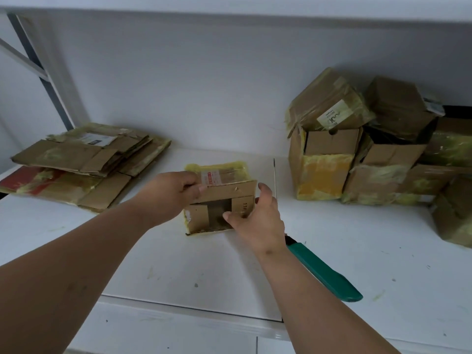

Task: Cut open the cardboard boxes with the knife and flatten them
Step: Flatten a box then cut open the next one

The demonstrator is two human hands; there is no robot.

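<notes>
A small cardboard box (219, 198) wrapped in yellowish tape stands on the white table (178, 264), its near end open with the flaps apart. My left hand (168, 192) grips the upper flap at the box's left top edge. My right hand (258, 218) pinches the right side flap with thumb and fingers. A knife with a green handle (324, 272) lies on the table just right of my right wrist, its blade hidden under my hand.
A pile of flattened cardboard (84, 162) lies at the back left. Several taped boxes (370, 149) are stacked at the back right against the white wall, one more (454, 213) at the right edge. A shelf frame (38, 65) rises at the far left.
</notes>
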